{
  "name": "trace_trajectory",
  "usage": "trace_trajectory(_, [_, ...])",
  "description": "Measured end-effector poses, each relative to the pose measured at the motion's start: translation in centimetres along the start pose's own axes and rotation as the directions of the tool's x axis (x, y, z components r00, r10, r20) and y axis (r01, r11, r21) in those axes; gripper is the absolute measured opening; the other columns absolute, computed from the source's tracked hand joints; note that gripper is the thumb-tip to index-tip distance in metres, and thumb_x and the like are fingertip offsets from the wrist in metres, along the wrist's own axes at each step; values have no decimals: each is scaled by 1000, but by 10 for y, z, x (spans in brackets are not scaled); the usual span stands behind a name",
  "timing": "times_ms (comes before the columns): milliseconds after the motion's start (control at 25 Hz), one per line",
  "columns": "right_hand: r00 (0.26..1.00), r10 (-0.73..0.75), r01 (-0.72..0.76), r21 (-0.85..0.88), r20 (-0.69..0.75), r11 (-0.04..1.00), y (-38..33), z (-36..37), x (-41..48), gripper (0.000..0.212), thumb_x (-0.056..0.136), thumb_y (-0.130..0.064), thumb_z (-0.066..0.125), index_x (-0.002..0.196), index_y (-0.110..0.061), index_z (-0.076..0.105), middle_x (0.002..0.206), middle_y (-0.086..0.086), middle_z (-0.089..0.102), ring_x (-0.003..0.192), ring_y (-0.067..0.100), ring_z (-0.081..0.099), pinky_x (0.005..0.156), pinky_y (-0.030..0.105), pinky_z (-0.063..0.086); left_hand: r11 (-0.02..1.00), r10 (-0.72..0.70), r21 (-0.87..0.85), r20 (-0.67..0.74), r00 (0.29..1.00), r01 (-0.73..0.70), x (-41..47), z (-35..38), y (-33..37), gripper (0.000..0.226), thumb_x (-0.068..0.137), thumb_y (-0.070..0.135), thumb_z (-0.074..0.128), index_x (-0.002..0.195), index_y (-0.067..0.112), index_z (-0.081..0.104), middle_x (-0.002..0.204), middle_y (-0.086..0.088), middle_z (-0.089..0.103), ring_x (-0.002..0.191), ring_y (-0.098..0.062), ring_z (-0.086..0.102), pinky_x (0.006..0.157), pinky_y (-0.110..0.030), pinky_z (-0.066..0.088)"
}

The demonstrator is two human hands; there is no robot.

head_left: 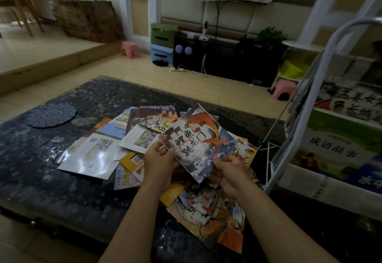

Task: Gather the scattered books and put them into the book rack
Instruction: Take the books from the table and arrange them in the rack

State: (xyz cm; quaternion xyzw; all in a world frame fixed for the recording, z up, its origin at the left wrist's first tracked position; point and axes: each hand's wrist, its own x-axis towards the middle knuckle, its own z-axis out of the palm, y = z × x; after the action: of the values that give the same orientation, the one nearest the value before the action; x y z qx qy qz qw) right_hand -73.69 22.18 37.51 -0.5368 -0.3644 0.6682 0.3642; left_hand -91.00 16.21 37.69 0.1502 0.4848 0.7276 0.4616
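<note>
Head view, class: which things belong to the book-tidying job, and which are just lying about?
Job: fish-cover book, held by left hand and right hand; scattered books on the table; white book rack.
Lying about: round mat; pink stools; cardboard box; power strip.

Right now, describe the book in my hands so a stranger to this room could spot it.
Start at the dark speckled table beside the white book rack, strewn with picture books. Above that pile, the left hand and right hand hold one book. It alone shows an orange carp over grey waves.
</note>
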Motion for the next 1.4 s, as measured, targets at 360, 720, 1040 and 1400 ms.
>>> trace_trajectory(360, [909,-379,347,-185,-176,919,-75,-41,-36,15,87,-12,73,98,-9,63,99,14,69,88,30,69,77,48,60,998,52,32,85,995,-55,-35,37,24,30,95,-8,52,123,2,55,95,-18,72,88,-37,70,64,-43,60])
trace_trajectory(720, [747,-661,544,-508,-69,668,-130,-91,-84,11,89,-15,70,90,-12,60,89,7,66,83,24,66,70,44,59,980,132,116,229,965,-161,-69,101,55,27,93,-8,54,116,5,59,101,-19,73,94,-40,70,72,-51,59])
trace_trajectory(1040, [625,-780,587,-641,-30,495,-172,-159,-118,22,90,-16,69,106,-22,55,91,-3,62,84,16,61,63,28,50,873,254,263,476,842,-411,-109,186,70,28,95,-9,52,116,7,60,96,-8,76,88,-27,73,72,-44,61])
trace_trajectory(1400, [361,-928,544,-828,85,136,-258,-225,-147,91,91,-19,69,157,-29,7,138,14,49,119,30,54,92,46,53,382,465,431,675,573,-818,-130,310,98,21,91,5,59,105,21,59,93,5,64,91,-16,65,77,-39,60])
